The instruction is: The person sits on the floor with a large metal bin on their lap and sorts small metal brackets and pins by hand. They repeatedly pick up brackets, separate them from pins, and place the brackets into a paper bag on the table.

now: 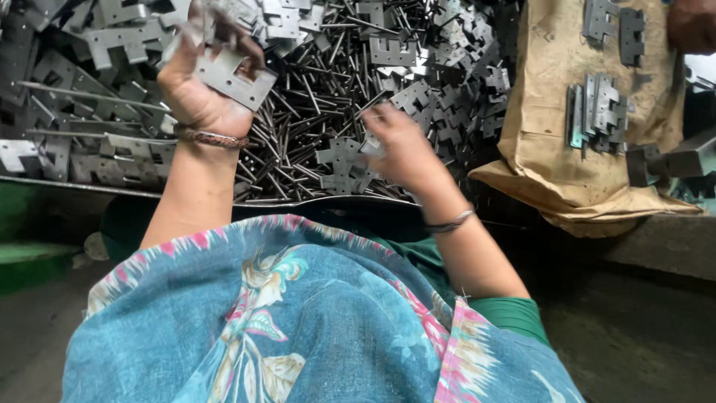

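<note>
My left hand [198,86] is raised over the pile and grips a flat grey metal hinge leaf [235,78] with notched knuckles. A braided bracelet circles that wrist. My right hand [403,145] reaches down into the heap of thin dark metal pins [313,112] and hinge leaves [343,168]; its fingers are curled and blurred at the pile, pinching at a small metal piece I cannot make out. A thin bangle sits on that wrist. Blue patterned cloth over my lap fills the bottom of the view.
Loose hinge leaves [112,37] cover the left and back of the tray. A brown sack [552,149] at the right carries several assembled hinges [600,112]. Another person's hand [692,24] shows at the top right corner. A dark floor lies below right.
</note>
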